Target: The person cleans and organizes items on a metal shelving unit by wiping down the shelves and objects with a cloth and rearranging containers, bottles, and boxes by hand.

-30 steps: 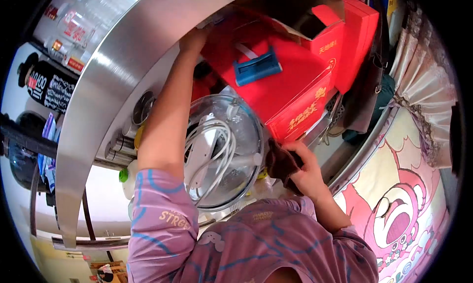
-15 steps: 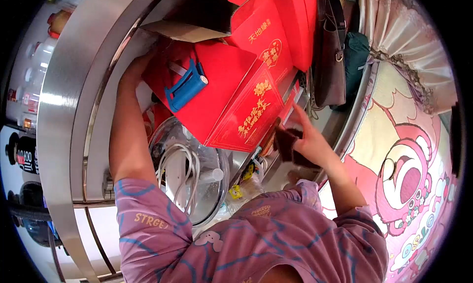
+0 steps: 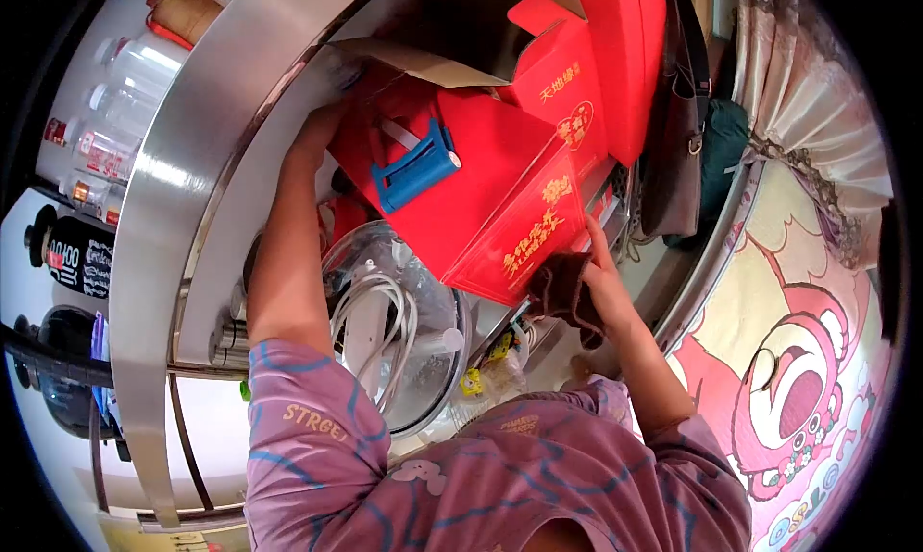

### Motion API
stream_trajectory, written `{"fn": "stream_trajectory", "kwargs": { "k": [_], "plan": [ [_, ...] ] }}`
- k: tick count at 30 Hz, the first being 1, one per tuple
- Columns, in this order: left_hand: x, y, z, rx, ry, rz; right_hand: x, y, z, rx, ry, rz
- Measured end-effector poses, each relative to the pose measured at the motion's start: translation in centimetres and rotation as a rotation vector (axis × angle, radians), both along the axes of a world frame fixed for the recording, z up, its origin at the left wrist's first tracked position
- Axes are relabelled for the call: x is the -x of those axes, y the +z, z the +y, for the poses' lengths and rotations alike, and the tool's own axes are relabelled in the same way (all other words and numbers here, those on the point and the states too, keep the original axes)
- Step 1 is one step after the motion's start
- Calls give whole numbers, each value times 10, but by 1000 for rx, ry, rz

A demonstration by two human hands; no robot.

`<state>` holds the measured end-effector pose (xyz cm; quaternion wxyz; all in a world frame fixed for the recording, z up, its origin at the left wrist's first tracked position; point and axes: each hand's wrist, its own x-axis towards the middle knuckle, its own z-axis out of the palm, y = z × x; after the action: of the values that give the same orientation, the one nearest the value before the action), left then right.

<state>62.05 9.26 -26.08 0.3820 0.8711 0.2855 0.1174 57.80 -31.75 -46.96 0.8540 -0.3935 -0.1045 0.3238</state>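
A red gift box with gold lettering sits tilted before me, a blue plastic handle on its top. My left hand is at the box's left side; its fingers are hidden in shadow there. On the other side, my right hand grips a dark brown cloth, its fingertips close to the box's lower right edge. Below the box is a clear round container with a coiled white cable and a power strip in it.
An opened cardboard box, more red boxes and a brown leather bag stand behind. Plastic bottles line the left beyond a curved metal frame. A cartoon-printed bedspread lies at right.
The whole view has shifted, so things appear farther right and slightly lower. My right hand, with the brown cloth, now sits closer against the red box's lower right edge.
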Motion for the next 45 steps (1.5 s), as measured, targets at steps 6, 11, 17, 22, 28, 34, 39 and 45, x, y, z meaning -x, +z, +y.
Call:
{"fn": "stream_trajectory", "kwargs": {
  "k": [6,11,17,22,28,34,39,45],
  "plan": [
    [2,9,-31,33,-21,44,16,1,-17,-12,-78,33],
    [8,9,-24,6,-39,82,22,-1,-41,1,-96,14],
    [-14,7,38,16,75,36,25,7,-44,-5,-79,26],
    [-38,19,-22,-73,22,-234,25,10,-46,-2,-71,-20],
    [-98,14,19,-318,75,-156,27,15,-45,-37,-100,-7],
    [-91,-5,33,-750,112,105,24,13,-46,-27,-68,-37],
    [-64,-7,45,-168,68,-237,25,22,-45,41,-71,15],
    [-30,-9,27,-149,-113,-417,22,11,-43,85,-74,-8]
  ]
}}
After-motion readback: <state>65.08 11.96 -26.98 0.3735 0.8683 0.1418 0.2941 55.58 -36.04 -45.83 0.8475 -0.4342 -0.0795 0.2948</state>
